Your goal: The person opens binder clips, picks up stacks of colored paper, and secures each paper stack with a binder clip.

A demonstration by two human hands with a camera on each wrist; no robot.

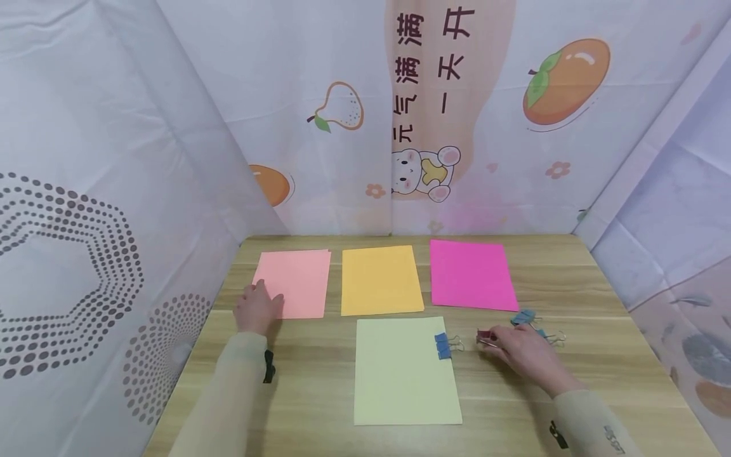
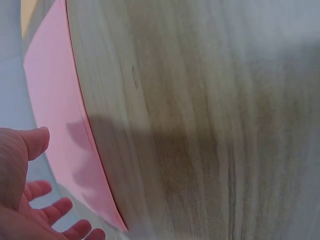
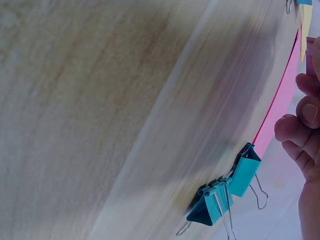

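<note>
My left hand (image 1: 258,309) is at the left edge of a light pink paper stack (image 1: 299,284), fingers spread and holding nothing. In the left wrist view, its fingers (image 2: 59,210) look loosely bent beside the pink sheets. My right hand (image 1: 528,352) pinches a dark red binder clip (image 1: 484,337) between thumb and fingers. Left of that hand lies a pale yellow paper stack (image 1: 405,374), gripped on its right edge by blue binder clip metal (image 1: 443,346); I cannot tell if that is one clip or two. Two teal binder clips (image 3: 212,202) lie beside the right hand.
Behind the pale yellow stack lie an orange-yellow paper stack (image 1: 381,280) and a magenta paper stack (image 1: 473,275). All rest on a wood-grain table (image 1: 314,381). Printed cloth (image 1: 342,158) hangs at the back and both sides.
</note>
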